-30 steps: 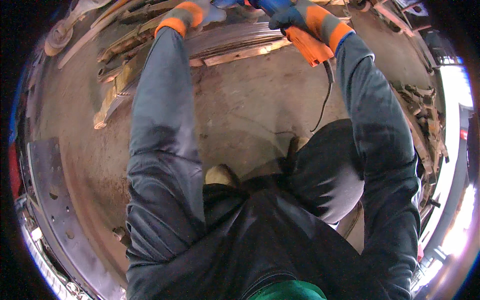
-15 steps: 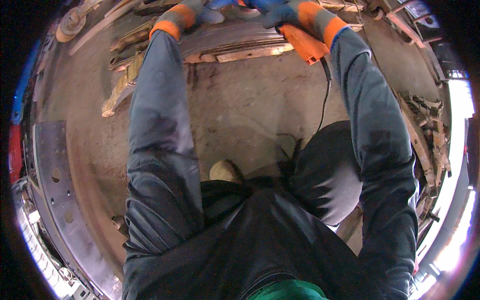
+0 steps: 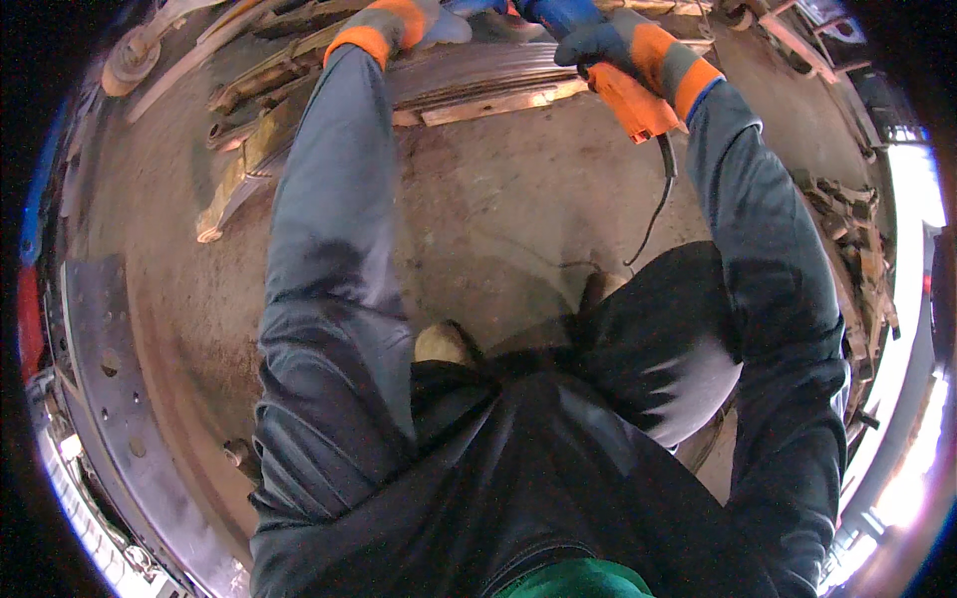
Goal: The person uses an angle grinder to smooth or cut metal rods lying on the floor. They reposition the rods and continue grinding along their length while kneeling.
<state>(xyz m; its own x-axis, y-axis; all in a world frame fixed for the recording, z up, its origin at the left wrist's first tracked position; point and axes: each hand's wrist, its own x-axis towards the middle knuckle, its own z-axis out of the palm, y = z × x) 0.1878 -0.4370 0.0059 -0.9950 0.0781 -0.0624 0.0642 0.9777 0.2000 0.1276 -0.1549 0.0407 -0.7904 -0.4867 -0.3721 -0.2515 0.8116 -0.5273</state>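
Observation:
My right hand (image 3: 608,42), in an orange and grey glove with a dark palm, is closed round an orange corded power tool (image 3: 632,103). Its black cord runs down toward my right knee; the tool's working end is out of sight past the top edge. My left hand (image 3: 424,22), gloved alike, has its thumb toward the middle, with its fingers curled round something blue that the edge cuts off. Beneath both hands lies a stack of long flat metal leaves (image 3: 488,85), like leaf springs, with a bright worn edge on the near side.
A yellowish metal bar (image 3: 237,189) sticks out left of the stack. Along the left stands a long steel beam (image 3: 105,369) with holes. Rusty metal parts (image 3: 862,259) are heaped at the right. The cord (image 3: 653,219) crosses the brown floor (image 3: 488,189) near my boot tip (image 3: 444,344).
Both hands and the orange tool have shifted slightly right and down in the picture, with more of the right glove now showing. The grip on the tool stays the same.

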